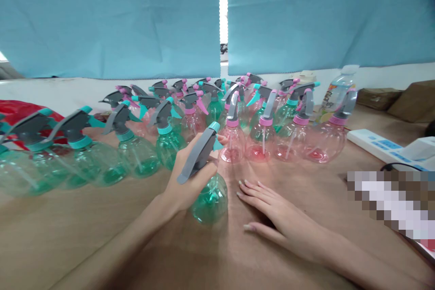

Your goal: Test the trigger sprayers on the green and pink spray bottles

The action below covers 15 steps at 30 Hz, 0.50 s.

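My left hand (188, 171) is wrapped round the neck of a green spray bottle (210, 198) with a grey trigger head and a teal nozzle tip, standing on the brown table (102, 235). To its right, my right hand (272, 206) lies flat on the table with its fingers stretched out, holding nothing, close beside the bottle. Just behind both hands stand several green spray bottles (139, 154) at the left and several pink spray bottles (261, 142) at the right.
A clear drink bottle (336, 93) stands behind the pink bottles. A white power strip (380, 145) lies at the right, cardboard boxes (408, 99) behind it. Something red (20, 111) lies at the far left. Blue curtains (118, 18) hang behind.
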Motion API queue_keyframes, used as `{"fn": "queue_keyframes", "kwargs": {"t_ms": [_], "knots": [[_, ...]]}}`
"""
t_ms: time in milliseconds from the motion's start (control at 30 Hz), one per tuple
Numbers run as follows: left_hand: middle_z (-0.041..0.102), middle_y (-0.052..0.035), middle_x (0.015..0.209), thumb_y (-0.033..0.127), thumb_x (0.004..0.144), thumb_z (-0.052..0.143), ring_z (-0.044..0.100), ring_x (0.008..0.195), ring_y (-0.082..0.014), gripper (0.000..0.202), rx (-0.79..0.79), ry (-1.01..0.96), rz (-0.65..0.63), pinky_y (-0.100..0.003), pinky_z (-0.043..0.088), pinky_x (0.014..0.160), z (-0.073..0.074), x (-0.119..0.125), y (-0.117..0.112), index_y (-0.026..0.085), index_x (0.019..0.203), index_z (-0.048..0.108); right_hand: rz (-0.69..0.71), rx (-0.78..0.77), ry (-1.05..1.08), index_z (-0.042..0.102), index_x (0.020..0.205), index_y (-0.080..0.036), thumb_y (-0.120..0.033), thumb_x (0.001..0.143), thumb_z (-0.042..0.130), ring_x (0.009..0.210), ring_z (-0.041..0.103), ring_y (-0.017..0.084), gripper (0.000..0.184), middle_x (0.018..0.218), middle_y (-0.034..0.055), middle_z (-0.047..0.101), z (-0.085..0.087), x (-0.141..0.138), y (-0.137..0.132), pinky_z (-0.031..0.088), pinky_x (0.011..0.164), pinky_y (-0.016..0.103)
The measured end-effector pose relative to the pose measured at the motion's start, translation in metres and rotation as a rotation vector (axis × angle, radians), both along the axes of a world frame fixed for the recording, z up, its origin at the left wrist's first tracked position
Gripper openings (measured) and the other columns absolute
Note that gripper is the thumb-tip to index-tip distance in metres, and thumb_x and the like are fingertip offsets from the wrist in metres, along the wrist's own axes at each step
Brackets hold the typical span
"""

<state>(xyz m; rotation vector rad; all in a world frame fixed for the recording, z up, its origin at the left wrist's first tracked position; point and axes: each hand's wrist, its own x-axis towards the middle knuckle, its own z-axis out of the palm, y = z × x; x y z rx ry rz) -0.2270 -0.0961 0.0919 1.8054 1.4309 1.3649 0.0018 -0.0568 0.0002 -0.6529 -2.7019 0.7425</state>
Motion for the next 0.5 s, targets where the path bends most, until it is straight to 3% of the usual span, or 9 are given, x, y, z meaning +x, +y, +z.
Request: {"fn": "queue_keyframes", "kwargs": {"t_ms": [300, 500], "knots": [[0.043, 0.0057, 0.064, 0.012, 0.073, 0.053, 0.038, 0.054, -0.0124, 0.015, -0.025, -0.044, -0.015, -0.029, 0.031, 0.052, 0.0002, 0.0009, -0.0012, 0.023, 0.081, 0.048, 0.004, -0.002, 0.015, 0.04, 0.147, -0.023, -0.049, 0.095, 0.052, 0.143, 0.028, 0.028, 0.059, 0.153, 0.0076, 0.038, -0.003, 0.0006, 0.0008, 0.023, 0.117, 0.051], [0.052, 0.0041, 0.069, 0.017, 0.072, 0.052, 0.044, 0.056, -0.014, 0.029, -0.017, 0.006, 0.024, -0.028, 0.035, 0.054, 0.0013, 0.0016, -0.0013, 0.025, 0.099, 0.058, -0.002, 0.002, -0.021, 0.041, 0.147, -0.02, -0.051, 0.096, 0.049, 0.143, 0.028, 0.027, 0.06, 0.154, 0.0085, 0.036, 0.0004, 0.0001, 0.0, 0.024, 0.117, 0.05]]}}
